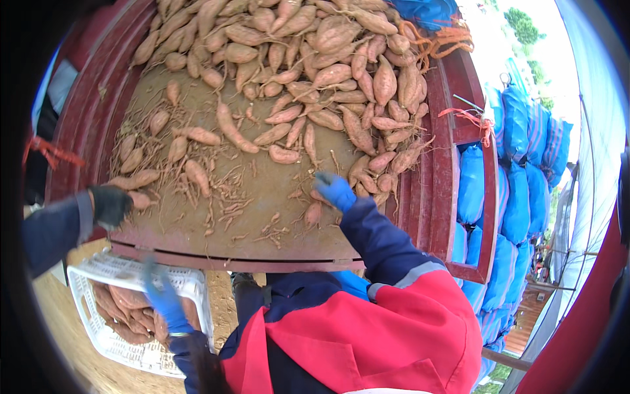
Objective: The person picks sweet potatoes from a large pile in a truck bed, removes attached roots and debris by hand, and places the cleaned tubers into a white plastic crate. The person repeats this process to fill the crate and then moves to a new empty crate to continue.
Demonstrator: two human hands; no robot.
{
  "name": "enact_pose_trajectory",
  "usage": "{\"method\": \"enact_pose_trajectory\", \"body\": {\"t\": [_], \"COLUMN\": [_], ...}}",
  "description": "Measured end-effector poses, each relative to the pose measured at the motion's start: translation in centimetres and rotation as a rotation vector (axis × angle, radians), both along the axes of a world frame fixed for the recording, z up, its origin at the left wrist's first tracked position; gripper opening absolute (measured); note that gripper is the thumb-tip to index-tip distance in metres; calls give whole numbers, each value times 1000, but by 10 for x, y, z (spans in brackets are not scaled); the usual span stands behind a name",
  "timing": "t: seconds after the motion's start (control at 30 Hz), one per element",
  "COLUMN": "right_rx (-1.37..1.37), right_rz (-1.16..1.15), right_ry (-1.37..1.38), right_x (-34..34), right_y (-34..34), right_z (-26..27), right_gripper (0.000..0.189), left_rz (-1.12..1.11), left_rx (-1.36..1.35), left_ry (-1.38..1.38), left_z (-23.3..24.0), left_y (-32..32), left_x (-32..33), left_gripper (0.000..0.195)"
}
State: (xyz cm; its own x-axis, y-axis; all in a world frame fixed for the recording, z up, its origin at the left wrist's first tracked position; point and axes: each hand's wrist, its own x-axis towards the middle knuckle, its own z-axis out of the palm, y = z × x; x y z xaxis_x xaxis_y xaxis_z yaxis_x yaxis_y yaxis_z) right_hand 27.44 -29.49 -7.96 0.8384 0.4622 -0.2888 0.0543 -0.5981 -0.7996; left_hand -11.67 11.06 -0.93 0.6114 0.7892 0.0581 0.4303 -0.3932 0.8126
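Note:
My left hand (166,301), in a blue glove, is blurred over the right side of a white plastic crate (205,315). Its fingers are spread, with nothing visible in them. Inside the crate are several sweet potatoes (129,308). My right hand (337,191), also blue-gloved, is low over the truck bed (275,192), fingers bent. One sweet potato (313,214) lies just below it and another is partly hidden beneath the palm; whether I grip it cannot be told. A large heap of sweet potatoes (295,64) covers the far end of the bed.
At the left, another person's dark-gloved hand (111,206) is beside a sweet potato (141,200). Loose root trimmings (236,212) litter the bed. Red metal side walls (418,207) flank it. Stacked blue sacks (517,197) stand at the right. Orange rope (445,42) lies by the heap.

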Motion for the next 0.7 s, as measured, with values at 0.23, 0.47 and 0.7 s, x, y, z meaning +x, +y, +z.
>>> {"method": "enact_pose_trajectory", "body": {"t": [0.23, 0.47, 0.7], "right_rx": [-794, -849, 229], "right_rz": [137, 143, 159], "right_ry": [-837, -250, 43], "right_x": [199, 193, 91], "right_y": [72, 60, 84], "right_z": [-25, -47, 44], "right_gripper": [54, 78, 62], "left_rz": [-666, -328, -159], "left_rx": [-5, -55, -1645], "left_ry": [464, 218, -271], "left_z": [-107, -116, -81], "left_y": [-89, -47, -180], "left_x": [169, 245, 287], "left_gripper": [33, 32, 54]}}
